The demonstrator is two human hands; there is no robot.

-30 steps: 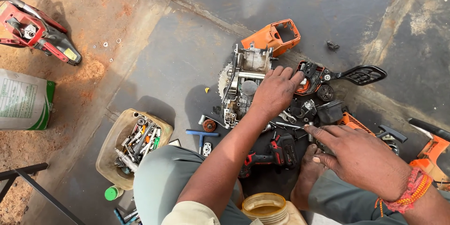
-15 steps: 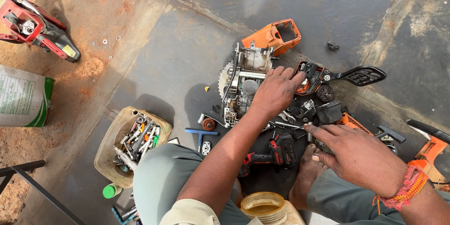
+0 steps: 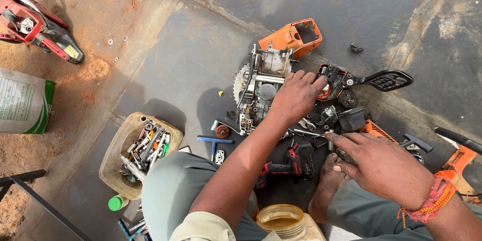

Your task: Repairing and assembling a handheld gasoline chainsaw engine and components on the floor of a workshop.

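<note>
The left hand [image 3: 297, 95] lies palm down on the grey metal engine block of a taken-apart chainsaw [image 3: 261, 88], which stands on the dark floor [image 3: 201, 55] in the middle of the scene. Its fingers are a little bent and rest on the right edge of the block, close together; it presses on the block more than it grips it. The right hand [image 3: 381, 163] hovers nearer and more to the right, palm down, with the fingers stretched out towards the left. Its fingertips [image 3: 334, 138] are just at a small pile of black and silver metal parts [image 3: 326, 118]; I cannot tell if they pinch something there.

Far from the block lies an orange plastic cover with a square opening [image 3: 296, 37]. To the right of the left hand there is a black handle piece with a red part [image 3: 371, 79]. Near the person's bare foot [image 3: 326, 181] lies a red and black cordless tool [image 3: 291, 163]. To the left of the block, on the floor, are a blue T-shaped wrench [image 3: 214, 142] and a small rusty round part [image 3: 222, 131]. Further to the left stands a beige plastic container full of sockets and screwdrivers [image 3: 113, 158]. A red and grey chainsaw body [image 3: 35, 27] lies far to the left on the sandy ground.
</note>
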